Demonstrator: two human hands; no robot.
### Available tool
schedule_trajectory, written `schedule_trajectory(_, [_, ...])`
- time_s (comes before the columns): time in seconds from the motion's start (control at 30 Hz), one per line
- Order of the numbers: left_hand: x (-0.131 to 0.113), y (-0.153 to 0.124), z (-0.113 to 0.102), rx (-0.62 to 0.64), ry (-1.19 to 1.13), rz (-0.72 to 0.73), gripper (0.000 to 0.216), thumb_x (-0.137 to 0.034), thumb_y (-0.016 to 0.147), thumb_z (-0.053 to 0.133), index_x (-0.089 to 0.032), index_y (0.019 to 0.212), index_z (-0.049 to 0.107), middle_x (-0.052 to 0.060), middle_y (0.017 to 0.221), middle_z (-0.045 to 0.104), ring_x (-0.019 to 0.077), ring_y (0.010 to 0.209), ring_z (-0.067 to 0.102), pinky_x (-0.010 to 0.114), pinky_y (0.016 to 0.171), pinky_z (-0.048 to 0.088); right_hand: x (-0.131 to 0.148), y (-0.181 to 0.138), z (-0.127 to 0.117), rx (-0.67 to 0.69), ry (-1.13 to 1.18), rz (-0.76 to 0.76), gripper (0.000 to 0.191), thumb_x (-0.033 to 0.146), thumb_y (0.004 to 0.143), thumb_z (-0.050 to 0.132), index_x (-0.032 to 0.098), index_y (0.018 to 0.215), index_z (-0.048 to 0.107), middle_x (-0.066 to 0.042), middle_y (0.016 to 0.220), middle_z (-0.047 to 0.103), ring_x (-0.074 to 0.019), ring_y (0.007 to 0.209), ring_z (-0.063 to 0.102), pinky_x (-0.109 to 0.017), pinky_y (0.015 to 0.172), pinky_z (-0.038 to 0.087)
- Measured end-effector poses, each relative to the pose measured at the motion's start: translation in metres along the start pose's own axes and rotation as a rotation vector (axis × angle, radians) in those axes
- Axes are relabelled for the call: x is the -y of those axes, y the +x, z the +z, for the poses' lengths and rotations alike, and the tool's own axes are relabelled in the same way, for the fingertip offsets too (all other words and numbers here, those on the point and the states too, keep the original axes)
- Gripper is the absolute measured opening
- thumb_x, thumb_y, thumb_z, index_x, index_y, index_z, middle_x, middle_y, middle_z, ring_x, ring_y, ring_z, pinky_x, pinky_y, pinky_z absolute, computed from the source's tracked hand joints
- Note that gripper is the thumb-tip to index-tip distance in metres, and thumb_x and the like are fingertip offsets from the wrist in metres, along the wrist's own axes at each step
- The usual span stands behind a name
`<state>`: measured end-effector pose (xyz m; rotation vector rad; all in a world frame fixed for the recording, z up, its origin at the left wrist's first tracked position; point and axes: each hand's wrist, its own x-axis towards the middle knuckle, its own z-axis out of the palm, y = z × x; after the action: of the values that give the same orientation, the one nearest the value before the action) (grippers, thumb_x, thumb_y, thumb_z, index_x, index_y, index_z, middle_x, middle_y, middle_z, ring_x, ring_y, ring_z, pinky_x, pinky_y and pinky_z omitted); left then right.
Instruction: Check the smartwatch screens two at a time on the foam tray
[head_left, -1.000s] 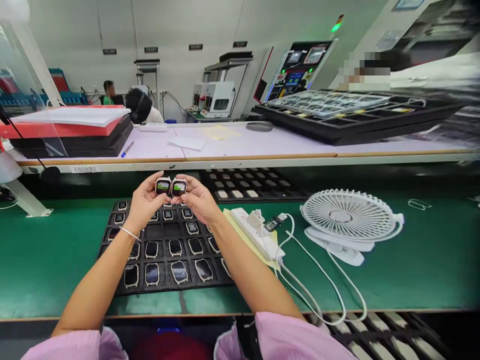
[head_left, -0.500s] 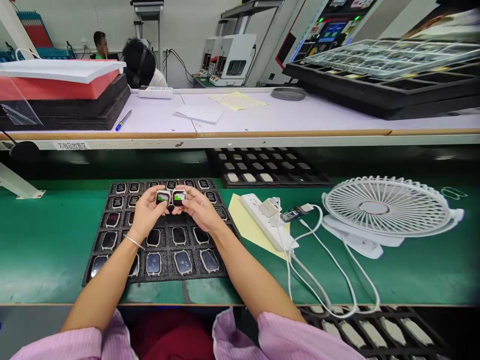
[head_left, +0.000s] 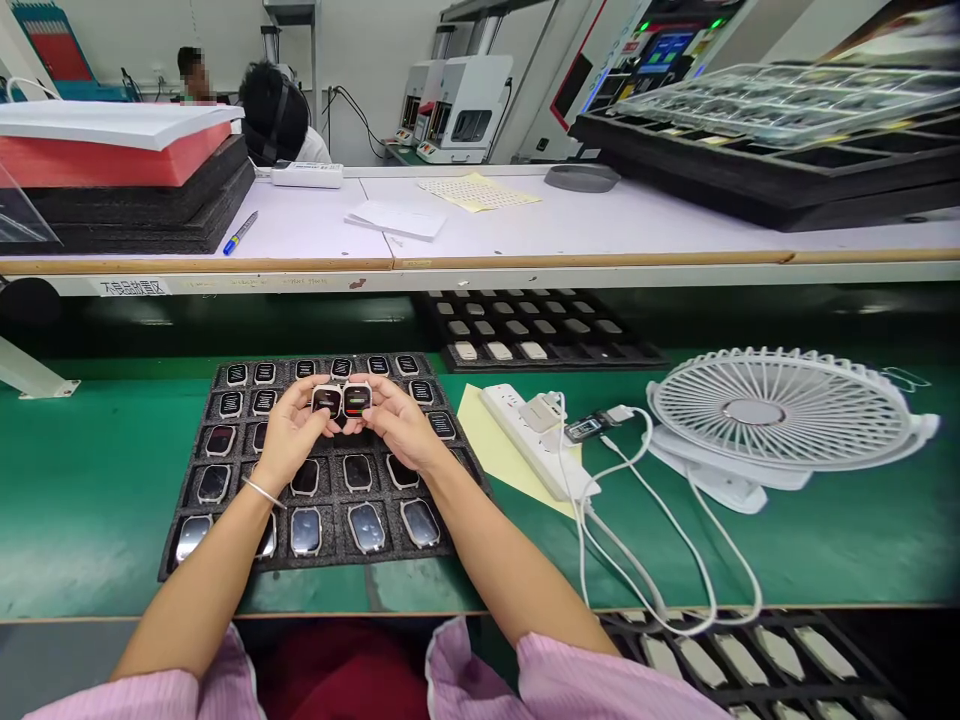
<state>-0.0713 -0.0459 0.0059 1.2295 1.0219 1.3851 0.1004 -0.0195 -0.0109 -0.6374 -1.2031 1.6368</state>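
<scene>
Two smartwatch bodies without straps are held side by side above a black foam tray. My left hand (head_left: pixel 295 425) grips the left smartwatch (head_left: pixel 326 399), its thumb on the lower part of the screen. The right smartwatch (head_left: pixel 357 400) is pinched in my right hand (head_left: pixel 401 420), with the thumb at its lower right corner. Both screens are lit, the right one showing a green bar and some red. Beneath my hands lies the foam tray (head_left: pixel 337 560), its pockets holding several more watches (head_left: pixel 366 526). My wrists and forearms hide part of the tray.
Right of the tray lie a power strip (head_left: pixel 536 445) on yellow paper, white cables and a white fan (head_left: pixel 780 410). Another watch tray (head_left: pixel 540 330) sits under the shelf (head_left: pixel 480 240). Foam stacks (head_left: pixel 135 210) rest on the shelf. A person (head_left: pixel 277 115) is beyond it.
Both smartwatch screens have changed from a green-and-white picture to mostly dark displays. My hands keep their hold in nearly the same place. The view has shifted slightly.
</scene>
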Motion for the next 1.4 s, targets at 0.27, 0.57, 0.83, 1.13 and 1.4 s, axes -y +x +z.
schedule_trajectory(0.27, [0.0041,-0.0005,-0.0003,0.004,0.028,-0.013,0.037,-0.028,0.078,0.069,-0.019,0.113,0.063,0.005,0.101,0.070,0.0107,0.057,0.067,0.025,0.055,0.056,-0.0003,-0.0005,0.0027,-0.059,-0.051,0.004,0.034,0.031,0.078,0.071,0.023,0.109,0.060,0.001,0.086,0.068,-0.0142,0.062,0.066,-0.032,0.064,0.052])
schedule_trajectory(0.57, [0.0034,-0.0016,0.0015,0.007,0.021,-0.035,0.038,-0.025,0.077,0.068,-0.019,0.114,0.062,0.004,0.097,0.070,0.0119,0.059,0.068,0.026,0.057,0.057,-0.0028,-0.0001,0.0018,-0.067,-0.067,-0.002,0.038,0.016,0.072,0.062,0.023,0.110,0.059,0.002,0.086,0.067,-0.0122,0.062,0.066,-0.028,0.062,0.048])
schedule_trajectory(0.83, [0.0043,-0.0010,0.0017,-0.014,0.011,-0.093,0.043,-0.018,0.072,0.065,-0.019,0.114,0.059,0.002,0.096,0.068,0.0106,0.061,0.067,0.024,0.057,0.054,-0.0066,0.0007,0.0032,-0.117,0.026,0.105,0.047,0.012,0.066,0.060,0.023,0.112,0.057,0.004,0.078,0.069,-0.0132,0.062,0.067,-0.028,0.062,0.048])
schedule_trajectory(1.13, [0.0063,0.0002,0.0014,-0.039,0.005,-0.158,0.055,-0.018,0.070,0.066,-0.019,0.124,0.056,0.003,0.099,0.068,0.0113,0.065,0.068,0.026,0.064,0.056,-0.0040,0.0012,0.0028,-0.174,0.126,0.168,0.053,0.009,0.062,0.063,0.023,0.113,0.059,0.003,0.084,0.074,-0.0132,0.064,0.071,-0.027,0.061,0.051])
schedule_trajectory(1.4, [0.0048,0.0007,-0.0007,-0.063,-0.022,-0.236,0.057,-0.019,0.069,0.068,-0.020,0.125,0.057,0.004,0.101,0.068,0.0111,0.065,0.068,0.023,0.058,0.051,-0.0039,0.0009,0.0023,-0.200,0.104,0.229,0.053,0.007,0.063,0.060,0.023,0.113,0.056,0.001,0.093,0.075,-0.0135,0.063,0.073,-0.025,0.059,0.054])
